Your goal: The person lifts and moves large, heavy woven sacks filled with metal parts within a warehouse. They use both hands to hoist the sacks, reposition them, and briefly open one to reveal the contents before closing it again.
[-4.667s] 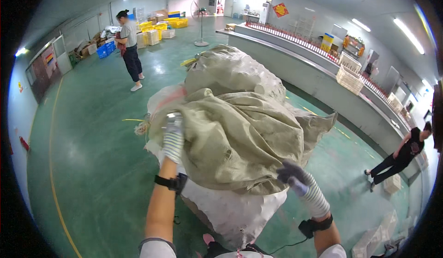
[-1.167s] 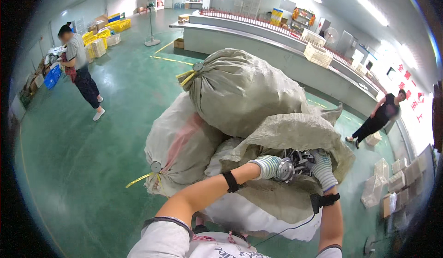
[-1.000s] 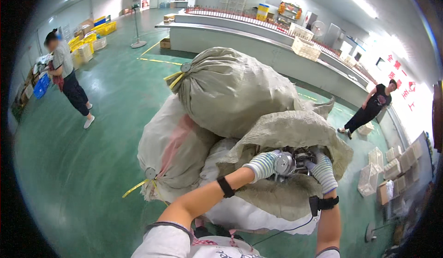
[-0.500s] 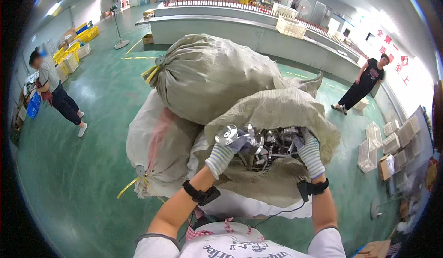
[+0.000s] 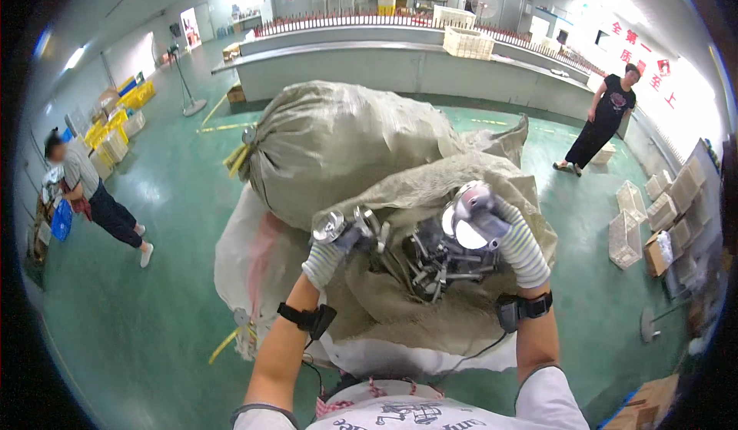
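My left hand (image 5: 330,250), in a striped grey glove, is closed around shiny round-headed metal parts (image 5: 329,227) at the left of the open woven sack. A second bright piece sticks out beside its fingers. My right hand (image 5: 510,230), gloved alike, grips a shiny rounded metal part (image 5: 470,219) above the sack's right side. The exact kind of these parts cannot be made out. Between and below the hands, the sack (image 5: 400,315) lies spread, with a heap of dark and silvery metal parts (image 5: 442,268) inside.
A full tied sack (image 5: 346,142) lies behind the open one, a whitish sack (image 5: 242,253) to its left. Two people stand off, one at left (image 5: 96,192), one at right (image 5: 607,119). Pale plastic crates (image 5: 626,238) stand at right. A long counter (image 5: 346,69) crosses the back.
My right hand has come up out of the sack, now with a shiny metal part. My left hand has shifted left and slightly down with its parts. The view has moved a little.
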`<state>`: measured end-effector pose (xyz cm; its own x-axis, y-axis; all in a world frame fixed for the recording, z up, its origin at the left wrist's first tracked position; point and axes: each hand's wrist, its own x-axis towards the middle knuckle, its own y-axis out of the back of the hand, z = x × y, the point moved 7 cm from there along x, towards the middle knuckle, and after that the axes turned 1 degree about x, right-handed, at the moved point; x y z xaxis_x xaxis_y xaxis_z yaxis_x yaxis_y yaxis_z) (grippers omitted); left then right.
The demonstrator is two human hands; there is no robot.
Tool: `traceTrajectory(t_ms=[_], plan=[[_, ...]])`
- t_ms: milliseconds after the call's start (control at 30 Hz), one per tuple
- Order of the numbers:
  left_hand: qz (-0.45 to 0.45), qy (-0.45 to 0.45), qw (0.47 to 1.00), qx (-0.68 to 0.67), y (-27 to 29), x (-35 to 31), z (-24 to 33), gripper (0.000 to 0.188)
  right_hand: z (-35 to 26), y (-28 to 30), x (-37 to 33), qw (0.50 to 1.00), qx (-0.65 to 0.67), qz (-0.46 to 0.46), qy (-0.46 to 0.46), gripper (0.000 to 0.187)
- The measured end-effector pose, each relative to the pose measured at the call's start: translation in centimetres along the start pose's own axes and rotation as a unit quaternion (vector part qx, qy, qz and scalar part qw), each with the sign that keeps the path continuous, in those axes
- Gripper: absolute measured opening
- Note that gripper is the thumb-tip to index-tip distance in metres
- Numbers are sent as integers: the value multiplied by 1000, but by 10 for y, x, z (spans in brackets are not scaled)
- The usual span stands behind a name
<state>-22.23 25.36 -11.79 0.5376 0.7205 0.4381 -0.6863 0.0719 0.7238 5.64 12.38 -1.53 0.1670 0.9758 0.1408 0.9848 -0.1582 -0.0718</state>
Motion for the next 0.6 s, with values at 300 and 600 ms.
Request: traceTrajectory(t_ms=[300,600], plan=[[82,94,745,-655,110,84,-18,37,119,76,67,986,-64,156,-8,41],[123,26,988,94,121,279,-152,33,54,-29,14,864,-483,140,37,32]])
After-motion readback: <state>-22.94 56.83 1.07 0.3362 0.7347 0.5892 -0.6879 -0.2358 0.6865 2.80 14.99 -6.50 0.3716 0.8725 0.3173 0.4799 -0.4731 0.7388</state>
